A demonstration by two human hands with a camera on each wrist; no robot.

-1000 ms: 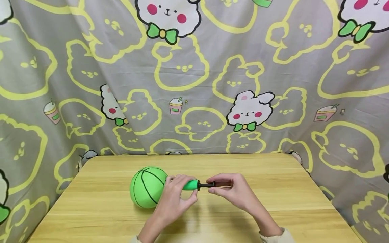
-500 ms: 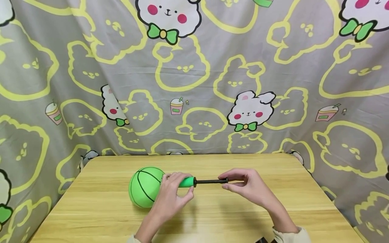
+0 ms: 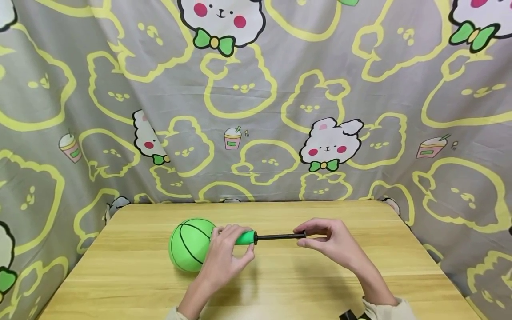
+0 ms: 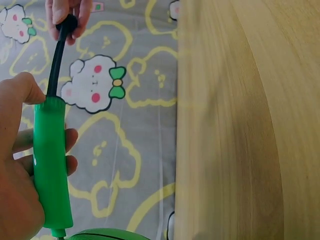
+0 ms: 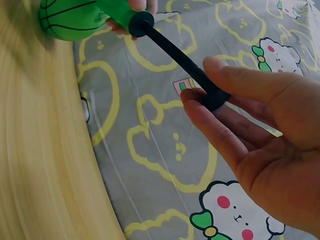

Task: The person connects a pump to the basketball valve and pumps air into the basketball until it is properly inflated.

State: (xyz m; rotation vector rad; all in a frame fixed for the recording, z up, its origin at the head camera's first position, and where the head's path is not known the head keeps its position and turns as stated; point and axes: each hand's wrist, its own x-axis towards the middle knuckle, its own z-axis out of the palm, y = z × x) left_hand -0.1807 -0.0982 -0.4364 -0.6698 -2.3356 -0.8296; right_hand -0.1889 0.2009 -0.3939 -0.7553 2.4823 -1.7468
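A green hand pump lies sideways in the grip of my left hand, its thumb by the collar and its fingers around the barrel. At its far end sits a green ball with black basketball lines. In the left wrist view the pump's narrow tip comes down at the ball's edge. My right hand pinches the black end knob between thumb and fingers. The black pump rod is drawn well out of the barrel, straight between the two hands.
Below is a light wooden table. Behind and at both sides hangs a grey curtain with yellow outlines and cartoon animals. A black object shows beside the right sleeve at the bottom edge.
My right hand has moved to the right, drawing the rod from mostly inside the barrel to far out. The left hand, barrel and ball have shifted slightly left.
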